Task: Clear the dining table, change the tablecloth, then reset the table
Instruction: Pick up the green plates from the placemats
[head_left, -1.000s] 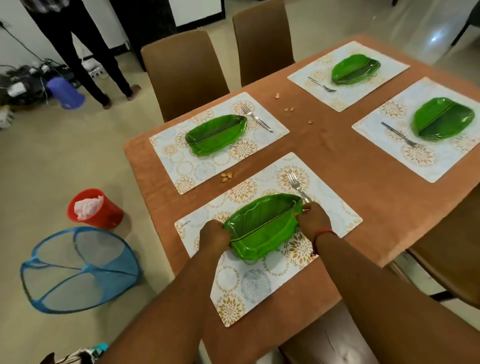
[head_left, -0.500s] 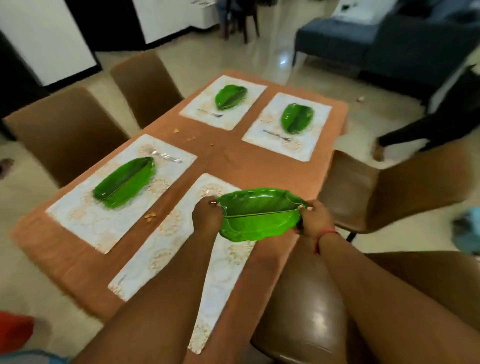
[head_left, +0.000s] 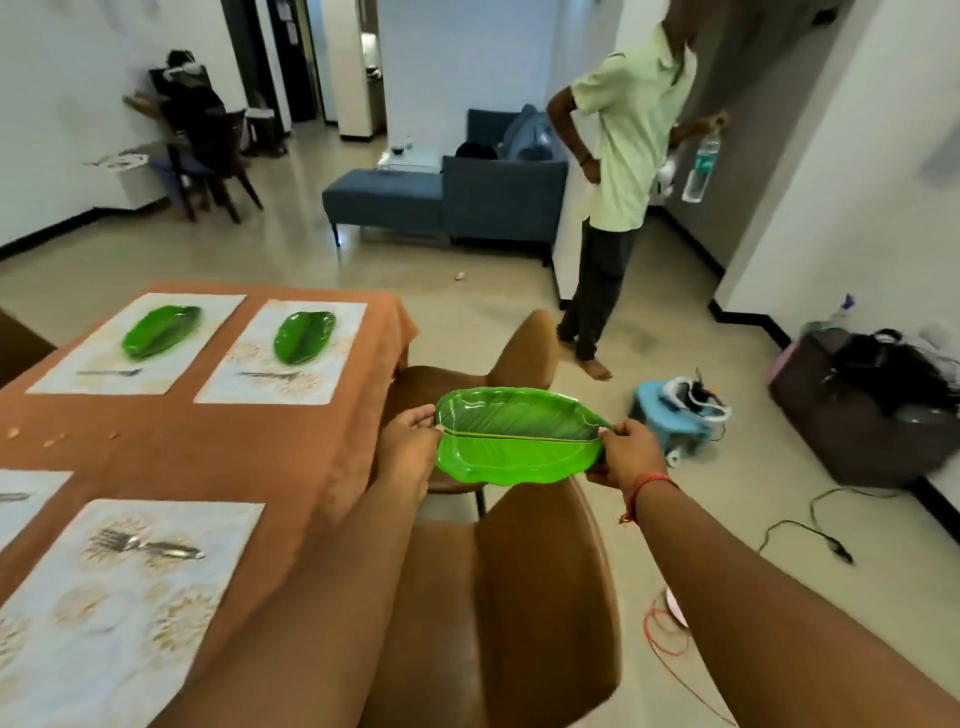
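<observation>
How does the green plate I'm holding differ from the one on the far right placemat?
The held plate is off the table, above a chair, gripped at both ends by the left hand and right hand. The far plate lies on its placemat, untouched, a fork beside it. Both are green and leaf-shaped.

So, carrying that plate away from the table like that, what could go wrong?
The left hand and right hand grip the green leaf-shaped plate only by its ends, so it might tip. Brown chairs stand directly ahead, and cables lie on the floor, a possible trip hazard.
</observation>
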